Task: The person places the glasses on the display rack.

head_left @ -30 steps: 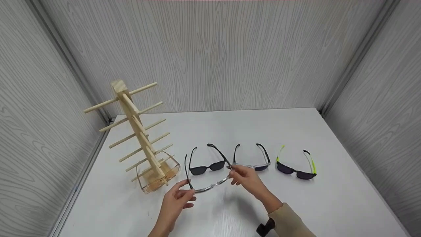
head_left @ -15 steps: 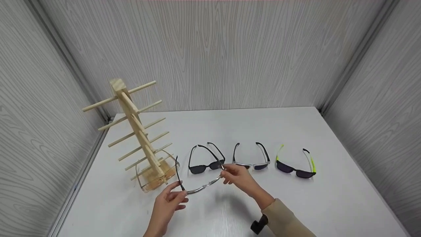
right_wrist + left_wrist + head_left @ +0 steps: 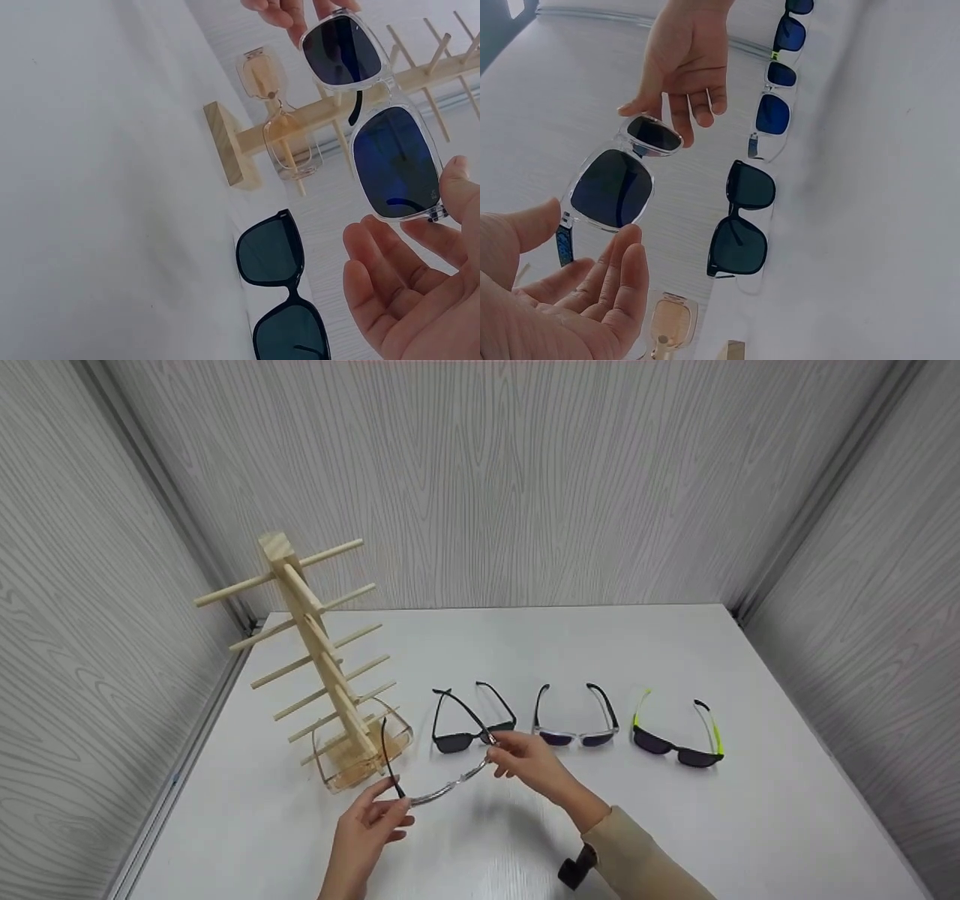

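Both hands hold a pair of sunglasses (image 3: 433,796) with a clear frame, dark blue lenses and black temples, raised in front of the table, temples unfolded and pointing away. My left hand (image 3: 363,826) pinches its left hinge corner between thumb and fingers. At the opposite corner, my right hand (image 3: 537,769) pinches the other hinge. The right wrist view shows both lenses (image 3: 397,161) facing the camera. Left of the hands leans a wooden peg stand (image 3: 321,649), with orange-tinted glasses (image 3: 346,780) around its lowest pegs.
Behind the held pair lie black sunglasses (image 3: 454,744) on the white table (image 3: 615,652). Clear-fronted sunglasses (image 3: 598,740) and a black pair with neon-yellow temples (image 3: 696,759) continue the row rightward. Grey wood-grain panels (image 3: 480,487) enclose the back and sides.
Both hands have carried the held sunglasses leftward, closer to the peg stand. The clear-fronted pair on the table is now uncovered by the right hand. The grips look the same.
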### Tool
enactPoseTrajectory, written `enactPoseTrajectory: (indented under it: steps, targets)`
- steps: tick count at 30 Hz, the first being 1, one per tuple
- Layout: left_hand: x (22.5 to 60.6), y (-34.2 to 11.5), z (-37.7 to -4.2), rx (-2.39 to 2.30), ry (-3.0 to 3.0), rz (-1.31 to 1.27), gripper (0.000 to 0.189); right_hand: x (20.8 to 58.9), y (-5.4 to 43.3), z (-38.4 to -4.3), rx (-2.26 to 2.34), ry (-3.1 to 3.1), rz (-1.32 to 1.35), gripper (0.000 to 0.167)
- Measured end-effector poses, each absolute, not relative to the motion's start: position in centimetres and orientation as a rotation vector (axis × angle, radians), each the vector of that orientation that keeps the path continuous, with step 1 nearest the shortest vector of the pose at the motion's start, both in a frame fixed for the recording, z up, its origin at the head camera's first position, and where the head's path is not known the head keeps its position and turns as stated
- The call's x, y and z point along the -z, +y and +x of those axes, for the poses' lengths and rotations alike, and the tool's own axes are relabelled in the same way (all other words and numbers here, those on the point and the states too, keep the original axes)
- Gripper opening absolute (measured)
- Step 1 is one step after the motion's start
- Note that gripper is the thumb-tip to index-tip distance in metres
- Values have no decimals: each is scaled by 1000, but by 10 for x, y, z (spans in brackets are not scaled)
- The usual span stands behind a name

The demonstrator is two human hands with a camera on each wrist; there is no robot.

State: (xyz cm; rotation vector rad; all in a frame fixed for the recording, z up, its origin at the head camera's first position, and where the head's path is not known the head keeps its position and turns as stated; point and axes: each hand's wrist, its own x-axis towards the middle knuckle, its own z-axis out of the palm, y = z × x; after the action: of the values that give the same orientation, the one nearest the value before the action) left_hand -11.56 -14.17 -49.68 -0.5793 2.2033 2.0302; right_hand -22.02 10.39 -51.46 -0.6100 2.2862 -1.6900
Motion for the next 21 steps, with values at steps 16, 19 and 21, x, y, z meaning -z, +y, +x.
enactPoseTrajectory:
  steps: [16, 19, 21]
  targets:
    - [493, -152, -107, -2109, 2226, -706, 63, 464, 74, -211, 1625, 2275, -702, 37]
    - [492, -153, -107, -2106, 2252, -722, 65, 462, 69, -215, 1635, 2259, -707, 36]
    - [491, -155, -107, -2100, 2265, -739, 67, 461, 66, -217, 1649, 2240, -707, 35]
